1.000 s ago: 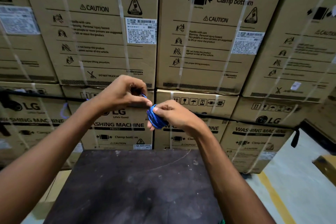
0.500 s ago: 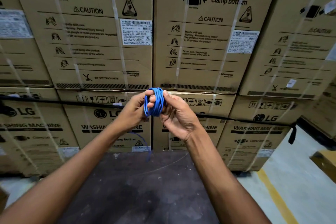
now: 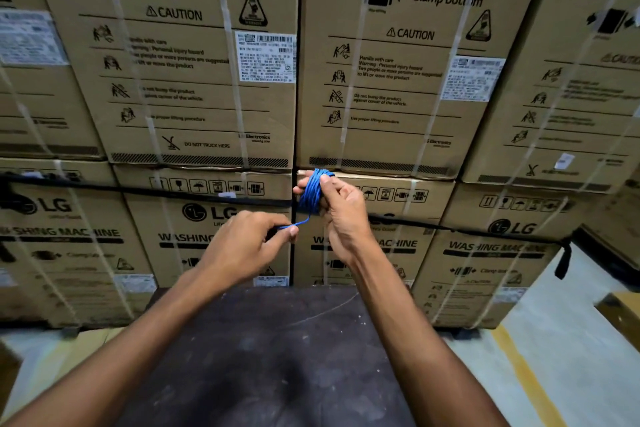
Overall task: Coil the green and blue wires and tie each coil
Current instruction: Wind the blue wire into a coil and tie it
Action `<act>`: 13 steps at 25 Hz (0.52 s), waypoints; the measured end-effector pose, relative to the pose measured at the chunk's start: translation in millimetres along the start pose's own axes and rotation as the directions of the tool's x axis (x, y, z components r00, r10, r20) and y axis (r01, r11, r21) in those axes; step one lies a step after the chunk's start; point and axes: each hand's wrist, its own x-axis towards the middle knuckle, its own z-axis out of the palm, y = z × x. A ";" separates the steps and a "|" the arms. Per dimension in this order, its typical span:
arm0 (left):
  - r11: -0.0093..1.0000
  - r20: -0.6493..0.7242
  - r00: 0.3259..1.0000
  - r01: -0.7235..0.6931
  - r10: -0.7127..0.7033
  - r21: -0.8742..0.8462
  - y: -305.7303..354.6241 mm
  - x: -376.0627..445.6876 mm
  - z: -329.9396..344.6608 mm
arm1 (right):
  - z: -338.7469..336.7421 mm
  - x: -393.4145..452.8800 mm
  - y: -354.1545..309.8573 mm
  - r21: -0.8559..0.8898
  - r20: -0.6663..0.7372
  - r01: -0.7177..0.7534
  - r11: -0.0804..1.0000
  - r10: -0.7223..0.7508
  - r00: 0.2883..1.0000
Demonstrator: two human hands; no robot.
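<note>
Gripping blue coil point(image 3: 313, 192) in my R hand point(image 3: 341, 215), up above dark table point(image 3: 277, 357). L hand point(image 3: 242, 243) pinches free tail. Wire light, springy; I'd clamp bundle mid-way so loops don't pop. Green wire not visible.

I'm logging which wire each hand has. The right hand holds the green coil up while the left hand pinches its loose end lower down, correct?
Not quite: the coil is blue, not green, as the head view shows. The rest holds: the right hand holds it up, and the left hand pinches its loose end lower down.
</note>
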 end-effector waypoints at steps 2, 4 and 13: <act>0.997 0.019 0.998 -0.063 0.062 0.051 7.8 -1.7 -13.5 | -3.6 2.6 2.2 -0.068 -0.044 0.005 0.998 -0.008 0.999; 0.980 0.092 0.987 -0.145 0.134 0.133 16.6 -0.2 -25.5 | -2.4 3.2 2.5 -0.191 -0.032 0.042 0.981 -0.049 0.998; 0.958 0.120 0.956 -0.251 0.268 -0.138 -5.8 73.5 -82.1 | -5.5 -7.3 -20.6 -0.517 0.389 -0.021 0.856 0.256 0.885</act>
